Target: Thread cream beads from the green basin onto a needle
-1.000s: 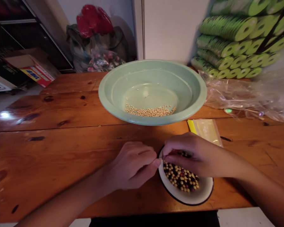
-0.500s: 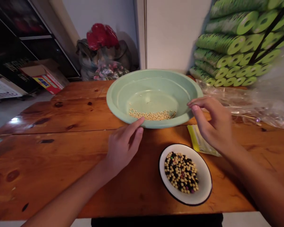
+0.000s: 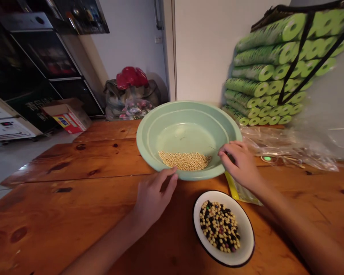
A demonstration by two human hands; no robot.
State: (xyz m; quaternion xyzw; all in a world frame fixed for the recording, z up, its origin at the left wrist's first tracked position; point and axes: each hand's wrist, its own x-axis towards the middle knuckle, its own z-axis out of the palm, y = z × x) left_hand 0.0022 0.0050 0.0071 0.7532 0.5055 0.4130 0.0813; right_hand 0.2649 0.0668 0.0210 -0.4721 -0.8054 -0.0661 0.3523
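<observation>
A pale green plastic basin [image 3: 186, 110] stands on the wooden table, tilted toward me. Small round cream beads [image 3: 186, 161] lie gathered along its near side. My left hand [image 3: 156, 196] pinches the near rim, index finger over the lip and thumb below it. At the basin's right side, my right hand [image 3: 240, 164] is closed, thumb against fingers, on a thin wire-like strand [image 3: 213, 148] that points into the basin. Nearer to me sits a white, dark-rimmed bowl [image 3: 245, 244] with mixed cream, black and a few coloured beads [image 3: 219, 227].
A yellow-edged clear packet [image 3: 243, 193] lies partly under my right hand. Crumpled clear plastic [image 3: 298, 149] covers the table's right rear. Stacked green rolls [image 3: 263, 82] stand behind it. Beyond the wooden table [image 3: 74, 217], an open cardboard box [image 3: 70, 116] sits on the floor.
My view has tipped up, so things sit lower. The beads in the basin have gathered into a wider patch. My right hand has moved inward over the basin's right rim, and the strand now shows.
</observation>
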